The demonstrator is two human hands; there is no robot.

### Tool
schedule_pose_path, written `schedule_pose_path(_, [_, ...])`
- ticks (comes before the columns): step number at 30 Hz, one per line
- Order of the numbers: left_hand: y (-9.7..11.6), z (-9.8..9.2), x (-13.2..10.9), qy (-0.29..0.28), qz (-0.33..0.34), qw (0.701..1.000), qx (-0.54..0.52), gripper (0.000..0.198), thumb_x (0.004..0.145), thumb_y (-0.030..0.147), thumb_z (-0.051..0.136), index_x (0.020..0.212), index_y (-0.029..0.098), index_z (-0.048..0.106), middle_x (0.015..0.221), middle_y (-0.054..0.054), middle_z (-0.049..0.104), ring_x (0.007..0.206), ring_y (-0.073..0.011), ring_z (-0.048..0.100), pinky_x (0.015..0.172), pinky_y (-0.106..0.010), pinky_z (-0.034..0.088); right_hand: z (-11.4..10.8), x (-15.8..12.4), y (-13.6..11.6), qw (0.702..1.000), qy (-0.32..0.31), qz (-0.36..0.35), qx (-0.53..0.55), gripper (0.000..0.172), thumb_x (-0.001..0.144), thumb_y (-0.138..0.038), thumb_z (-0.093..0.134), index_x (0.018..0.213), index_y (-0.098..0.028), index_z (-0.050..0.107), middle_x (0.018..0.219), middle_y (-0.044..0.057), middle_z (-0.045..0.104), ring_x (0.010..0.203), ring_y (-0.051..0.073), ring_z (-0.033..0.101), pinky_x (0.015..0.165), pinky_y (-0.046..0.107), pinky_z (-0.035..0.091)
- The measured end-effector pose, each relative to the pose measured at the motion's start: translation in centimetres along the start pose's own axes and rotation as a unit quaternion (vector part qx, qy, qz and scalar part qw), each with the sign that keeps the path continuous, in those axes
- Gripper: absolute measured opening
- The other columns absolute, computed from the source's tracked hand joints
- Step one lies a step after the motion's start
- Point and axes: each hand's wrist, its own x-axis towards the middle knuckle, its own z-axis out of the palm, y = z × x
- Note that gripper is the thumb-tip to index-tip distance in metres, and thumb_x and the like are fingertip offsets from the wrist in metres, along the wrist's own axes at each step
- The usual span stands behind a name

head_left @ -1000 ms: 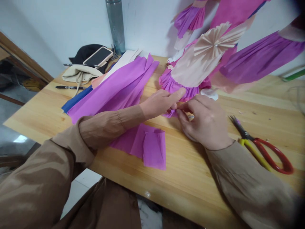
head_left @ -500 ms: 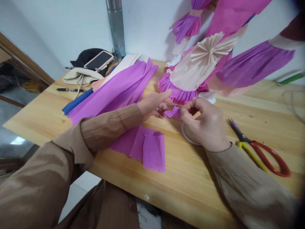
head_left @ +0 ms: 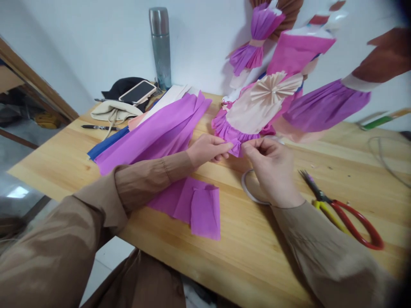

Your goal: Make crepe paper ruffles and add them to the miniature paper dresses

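Note:
Between my hands is a small piece of purple crepe paper (head_left: 236,147), gathered and held out above the table. My left hand (head_left: 208,149) pinches its left end, and my right hand (head_left: 271,167) pinches the right end between thumb and forefinger. Just behind it stands a pink and cream paper figure (head_left: 248,109) with a ruffled purple hem and a pleated cream fan (head_left: 274,87). Under my left forearm lie long sheets of purple crepe paper (head_left: 154,124), with a folded purple piece (head_left: 205,211) near the front edge.
Red and yellow scissors (head_left: 340,209) lie to the right. A roll of tape (head_left: 252,188) rests beside my right wrist. At the back stand a steel flask (head_left: 159,47) and more paper figures (head_left: 330,105). A phone (head_left: 138,92), a cloth pouch (head_left: 114,110) and a pen (head_left: 100,127) lie at left.
My left hand has closed from loosely spread fingers into a pinch on the purple piece. The hands are close together, and the view has tilted up slightly.

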Motion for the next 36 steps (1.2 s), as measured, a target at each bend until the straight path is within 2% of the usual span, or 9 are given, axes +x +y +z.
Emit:
schedule_pose_path(7, [-0.4, 0.9, -0.6, -0.026, -0.036, 0.998, -0.052, 0.030, 0.095, 0.019, 0.053, 0.066, 0.011, 0.058, 0.063, 0.001, 0.060, 0.050, -0.0037, 0.050, 0.055, -0.019, 0.042, 0.4, -0.1, 0.4, 1.000, 0.011, -0.015, -0.015, 0.012, 0.073, -0.027, 0.065, 0.065, -0.019, 0.065, 0.060, -0.001, 0.061, 0.054, 0.012, 0.049, 0.054, 0.028, 0.038])
schedule_pose_path(14, [-0.5, 1.4, -0.8, -0.042, -0.068, 0.991, -0.107, 0.023, 0.100, 0.022, 0.044, 0.081, 0.014, 0.054, 0.059, 0.003, 0.058, 0.046, -0.0057, 0.050, 0.051, -0.020, 0.041, 0.9, -0.2, 0.6, 0.998, 0.021, -0.040, -0.032, 0.011, 0.075, -0.028, 0.067, 0.072, -0.017, 0.069, 0.065, 0.002, 0.066, 0.056, 0.014, 0.054, 0.057, 0.031, 0.042])
schedule_pose_path(19, [-1.0, 1.3, -0.7, -0.066, -0.053, 0.990, -0.110, 0.025, 0.100, 0.021, 0.043, 0.077, 0.014, 0.051, 0.057, 0.004, 0.057, 0.045, -0.0045, 0.050, 0.050, -0.018, 0.041, 0.8, -0.4, 0.4, 0.999, 0.000, -0.034, 0.018, 0.012, 0.079, -0.028, 0.064, 0.070, -0.021, 0.068, 0.063, 0.001, 0.065, 0.058, 0.015, 0.056, 0.057, 0.032, 0.045])
schedule_pose_path(24, [-1.3, 0.6, -0.2, -0.097, -0.052, 0.988, -0.110, 0.027, 0.099, 0.021, 0.044, 0.076, 0.013, 0.054, 0.056, 0.003, 0.058, 0.045, -0.0046, 0.051, 0.050, -0.018, 0.041, -0.3, -0.1, 0.2, 0.999, -0.028, -0.036, 0.025, 0.012, 0.080, -0.028, 0.064, 0.071, -0.026, 0.071, 0.070, 0.004, 0.068, 0.066, 0.020, 0.060, 0.063, 0.036, 0.048])
schedule_pose_path(28, [-1.1, 0.2, 0.0, -0.124, -0.049, 0.984, -0.117, 0.028, 0.098, 0.020, 0.046, 0.072, 0.012, 0.056, 0.056, 0.002, 0.059, 0.046, -0.0057, 0.054, 0.049, -0.019, 0.041, -1.0, 0.2, 0.4, 0.998, -0.054, -0.022, 0.028, 0.012, 0.080, -0.032, 0.064, 0.071, -0.026, 0.071, 0.068, 0.003, 0.065, 0.059, 0.019, 0.055, 0.055, 0.035, 0.043])
schedule_pose_path(31, [-1.0, 0.2, 0.0, -0.132, -0.052, 0.982, -0.124, 0.029, 0.097, 0.019, 0.047, 0.070, 0.012, 0.056, 0.055, 0.001, 0.060, 0.046, -0.0059, 0.054, 0.049, -0.019, 0.042, -1.3, 0.2, 0.4, 0.999, -0.045, -0.018, 0.021, 0.015, 0.079, -0.035, 0.064, 0.075, -0.023, 0.072, 0.068, 0.002, 0.065, 0.055, 0.016, 0.052, 0.054, 0.032, 0.041])
schedule_pose_path(36, [-1.2, 0.1, 0.2, -0.146, -0.045, 0.982, -0.113, 0.029, 0.094, 0.018, 0.049, 0.066, 0.012, 0.056, 0.055, 0.000, 0.060, 0.045, -0.0074, 0.055, 0.048, -0.019, 0.042, -1.8, 0.1, -0.2, 0.999, -0.015, -0.045, -0.018, 0.012, 0.077, -0.031, 0.068, 0.083, -0.022, 0.074, 0.070, 0.001, 0.066, 0.067, 0.018, 0.059, 0.066, 0.034, 0.047])
